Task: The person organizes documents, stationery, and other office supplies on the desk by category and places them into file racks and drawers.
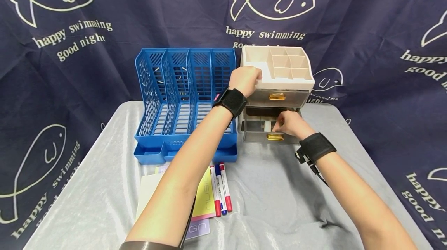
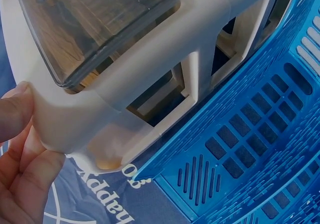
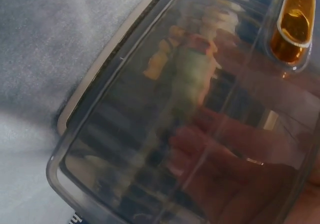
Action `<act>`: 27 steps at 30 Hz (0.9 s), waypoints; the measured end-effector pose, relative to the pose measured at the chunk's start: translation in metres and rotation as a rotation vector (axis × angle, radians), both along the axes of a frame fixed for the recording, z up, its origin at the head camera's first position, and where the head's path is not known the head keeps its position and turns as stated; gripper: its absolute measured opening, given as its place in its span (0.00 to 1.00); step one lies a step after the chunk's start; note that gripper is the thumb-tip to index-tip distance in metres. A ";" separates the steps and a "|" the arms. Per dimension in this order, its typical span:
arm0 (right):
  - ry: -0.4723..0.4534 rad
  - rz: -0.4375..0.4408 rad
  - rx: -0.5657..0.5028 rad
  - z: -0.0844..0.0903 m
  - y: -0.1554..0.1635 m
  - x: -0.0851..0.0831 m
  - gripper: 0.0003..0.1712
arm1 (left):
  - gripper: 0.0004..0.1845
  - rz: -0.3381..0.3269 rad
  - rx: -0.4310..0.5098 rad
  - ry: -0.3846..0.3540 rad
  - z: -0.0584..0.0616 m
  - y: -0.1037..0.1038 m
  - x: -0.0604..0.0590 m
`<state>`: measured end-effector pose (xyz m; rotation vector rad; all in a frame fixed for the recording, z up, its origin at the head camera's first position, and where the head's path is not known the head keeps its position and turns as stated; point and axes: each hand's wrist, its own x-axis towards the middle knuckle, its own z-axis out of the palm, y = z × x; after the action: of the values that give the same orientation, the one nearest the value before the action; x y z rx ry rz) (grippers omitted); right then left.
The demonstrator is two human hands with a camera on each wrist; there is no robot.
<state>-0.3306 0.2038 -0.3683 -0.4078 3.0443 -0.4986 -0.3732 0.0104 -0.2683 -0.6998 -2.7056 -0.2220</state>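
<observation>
- Head view shows the left hand (image 1: 246,79) gripping the front left top corner of the beige drawer organizer (image 1: 290,66), thumb and fingers curled over its rim.
- Right hand (image 1: 288,124) reaches into the pulled-out lower drawer (image 1: 262,128); fingers look bent, but I cannot tell whether they hold anything.
- Organizer stands on the table (image 1: 279,195), just beside the blue file rack (image 1: 185,102); markers (image 1: 220,188) lie nearer the person.
- Bracing the organizer firmly should stop it sliding while the drawer moves.

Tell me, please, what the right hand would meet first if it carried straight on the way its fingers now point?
Probably the white item inside the open lower drawer, which the right hand reaches into; depth is unclear.
</observation>
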 end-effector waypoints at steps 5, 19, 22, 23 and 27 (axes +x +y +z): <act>0.041 0.003 -0.036 0.001 0.002 0.004 0.16 | 0.11 -0.004 0.001 0.001 -0.001 0.000 -0.001; 0.211 0.057 -0.120 0.017 0.004 0.029 0.15 | 0.11 -0.008 0.007 0.011 -0.002 -0.001 -0.004; 0.238 0.075 -0.127 0.022 0.004 0.035 0.14 | 0.11 -0.009 0.010 0.009 -0.002 -0.001 -0.003; 0.247 0.081 -0.126 0.023 0.004 0.036 0.14 | 0.11 -0.010 0.011 0.008 -0.002 -0.001 -0.003; 0.297 0.110 -0.130 0.026 0.001 0.045 0.12 | 0.11 -0.008 0.011 0.005 -0.001 -0.001 -0.003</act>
<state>-0.2856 0.2044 -0.3423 -0.7112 3.2538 -0.6894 -0.3762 0.0094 -0.2698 -0.7071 -2.6957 -0.2364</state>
